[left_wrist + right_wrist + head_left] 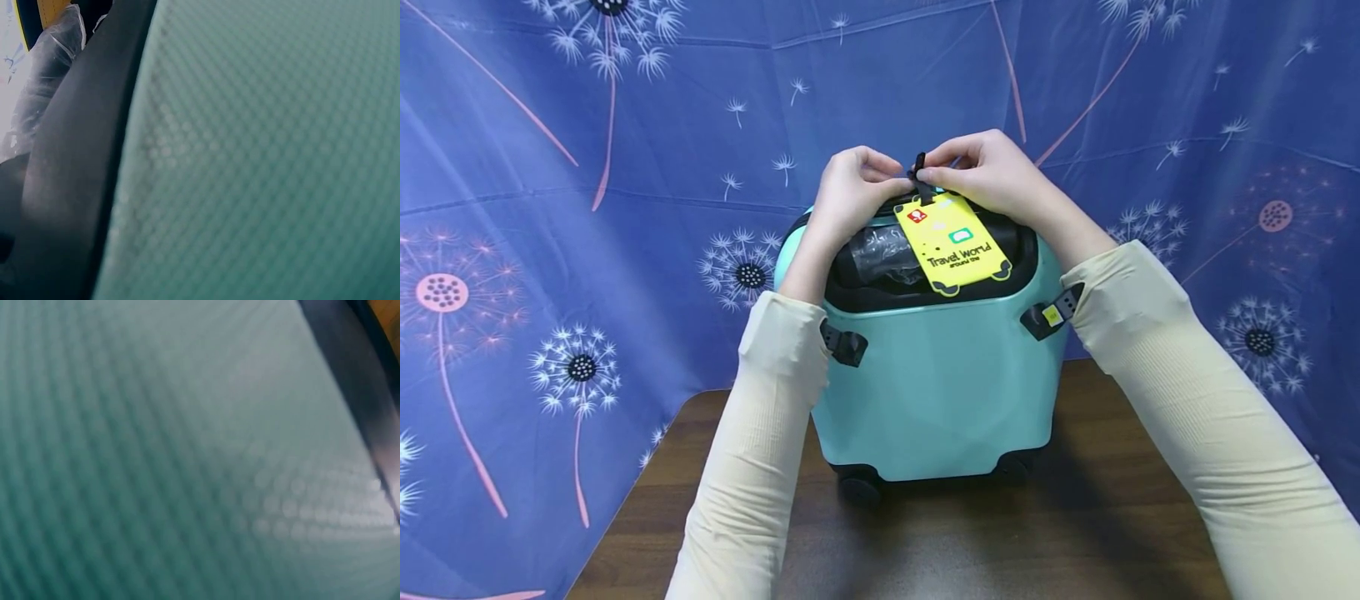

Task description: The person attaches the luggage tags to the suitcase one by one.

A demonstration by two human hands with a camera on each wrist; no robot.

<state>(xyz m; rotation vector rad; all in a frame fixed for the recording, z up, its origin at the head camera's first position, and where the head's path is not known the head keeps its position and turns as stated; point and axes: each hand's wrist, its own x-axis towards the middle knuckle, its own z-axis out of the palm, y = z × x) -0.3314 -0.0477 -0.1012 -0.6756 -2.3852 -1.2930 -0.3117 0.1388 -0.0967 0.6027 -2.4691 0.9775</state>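
Note:
A mint-green suitcase [932,392] stands upright on its black wheels in the head view. From its top hangs a yellow luggage tag [951,237] printed "Travel World", lying over the black, plastic-wrapped handle [883,250]. My right hand [992,175] pinches the tag's short black strap [920,162] between thumb and fingers. On the strap's other side, my left hand [853,187] has its thumb and curled fingertips pinched at the strap's base. Both wrist views show mostly textured green shell [262,150]; neither hand appears there.
The suitcase rests on a dark brown wooden table [925,542]. Close behind it hangs a blue cloth [880,92] with dandelion prints. Black wrist cameras [845,344] sit at both sleeve cuffs, near the suitcase's front face.

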